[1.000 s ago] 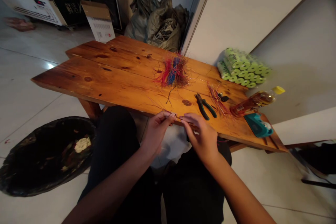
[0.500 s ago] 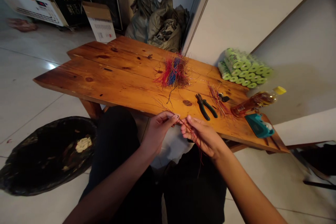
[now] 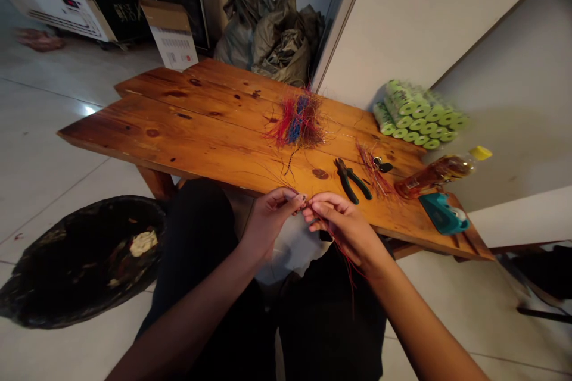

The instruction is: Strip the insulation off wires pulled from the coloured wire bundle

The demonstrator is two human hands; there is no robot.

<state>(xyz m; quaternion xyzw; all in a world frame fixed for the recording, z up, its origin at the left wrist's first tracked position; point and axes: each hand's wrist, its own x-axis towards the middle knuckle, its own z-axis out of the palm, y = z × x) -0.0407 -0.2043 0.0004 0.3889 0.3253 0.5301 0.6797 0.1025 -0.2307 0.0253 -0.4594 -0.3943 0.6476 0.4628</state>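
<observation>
My left hand (image 3: 273,217) pinches a thin bundle of reddish wires (image 3: 349,262) between thumb and fingertips, just off the front edge of the wooden table (image 3: 179,131). Close beside it, my right hand (image 3: 337,220) is closed on the same wires, fingertips almost meeting those of the left. Loose ends trail below my right wrist, and others fan out past my left fingers over the table. Beyond the hands lies a heap of red, blue and brown wires (image 3: 295,119), with a dark beaded strand (image 3: 291,161) in front. Pliers (image 3: 351,180) with dark green handles rest to the right.
More reddish wires (image 3: 375,169) lie by a key ring (image 3: 382,164). A drink bottle (image 3: 435,174) and a teal tape dispenser (image 3: 444,214) occupy the right end. Green rolls (image 3: 417,116) are stacked behind. A black-lined bin (image 3: 84,262) stands at lower left; sacks (image 3: 272,36) sit behind the table.
My right hand has turned and closed its fingers nearer to my left fingertips. The wire ends hanging below it have swung slightly right. My left hand stays in place.
</observation>
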